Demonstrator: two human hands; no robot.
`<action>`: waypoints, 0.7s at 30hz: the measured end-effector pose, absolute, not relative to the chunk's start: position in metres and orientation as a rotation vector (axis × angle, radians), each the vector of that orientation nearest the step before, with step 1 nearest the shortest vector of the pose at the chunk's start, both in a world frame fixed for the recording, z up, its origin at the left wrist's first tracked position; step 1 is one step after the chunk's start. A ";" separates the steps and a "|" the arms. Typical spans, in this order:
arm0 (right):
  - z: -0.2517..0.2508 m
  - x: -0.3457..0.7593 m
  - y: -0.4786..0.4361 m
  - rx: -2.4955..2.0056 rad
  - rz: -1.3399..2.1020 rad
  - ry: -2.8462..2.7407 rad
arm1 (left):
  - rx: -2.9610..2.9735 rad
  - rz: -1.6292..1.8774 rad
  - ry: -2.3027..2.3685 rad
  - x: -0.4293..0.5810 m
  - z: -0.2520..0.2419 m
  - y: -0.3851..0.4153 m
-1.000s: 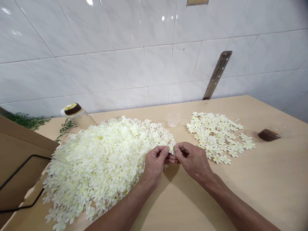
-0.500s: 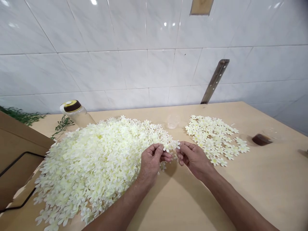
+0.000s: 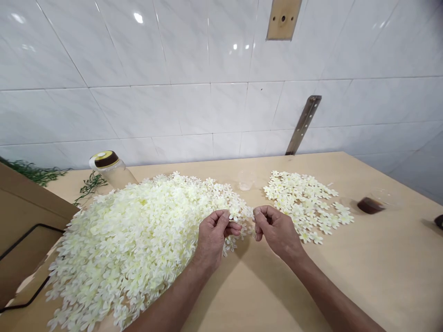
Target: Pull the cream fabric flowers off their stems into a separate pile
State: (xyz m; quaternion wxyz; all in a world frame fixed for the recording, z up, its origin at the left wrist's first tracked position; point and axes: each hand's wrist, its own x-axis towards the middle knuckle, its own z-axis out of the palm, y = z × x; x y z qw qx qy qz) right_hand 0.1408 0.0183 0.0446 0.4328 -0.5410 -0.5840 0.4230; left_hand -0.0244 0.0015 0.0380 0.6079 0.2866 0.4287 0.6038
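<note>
Between the thumb and index finger of my left hand (image 3: 215, 233) is a small white artificial flower (image 3: 235, 213) with a pale yellow centre. To its right, a short gap away, my right hand (image 3: 275, 228) is closed in a pinch; whatever sits in its fingertips is too small to make out. A big heap of cream-white artificial flowers (image 3: 138, 240) spreads over the left of the table, reaching behind my left hand. Beyond my right hand lies a smaller, flatter spread of the same flowers (image 3: 304, 198).
On the wooden table (image 3: 270, 295) stand a clear bottle (image 3: 116, 171) with a brown and yellow lid, a small clear cup (image 3: 245, 180) and a clear cup of dark liquid (image 3: 372, 205). Green plastic stems (image 3: 92, 183) and a brown box (image 3: 31, 230) are at left. A metal bracket (image 3: 303, 124) leans near the tiled wall.
My hands have drawn slightly apart, the left one keeping the flower. Earlier, flower petals reached the right fingertips. The camera has tilted up a little.
</note>
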 end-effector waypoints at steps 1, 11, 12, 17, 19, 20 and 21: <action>0.044 0.141 0.018 -1.379 0.988 -1.490 | 0.654 1.387 0.978 -0.025 0.039 0.002; 0.041 0.158 0.028 -1.393 0.220 -1.668 | 0.643 1.363 0.961 -0.035 0.050 0.005; 0.042 0.159 0.029 -1.358 0.262 -1.705 | 0.654 1.372 0.988 -0.035 0.051 0.005; 0.043 0.150 0.023 -1.154 0.443 -1.900 | 0.763 1.420 1.089 -0.028 0.044 0.003; 0.042 0.143 0.019 -1.147 0.391 -1.871 | 0.817 1.428 1.109 -0.025 0.039 0.001; 0.041 0.140 0.017 -1.140 0.380 -1.866 | 0.841 1.424 1.116 -0.024 0.037 0.000; 0.040 0.137 0.015 -1.130 0.381 -1.868 | 0.862 1.417 1.123 -0.022 0.036 -0.001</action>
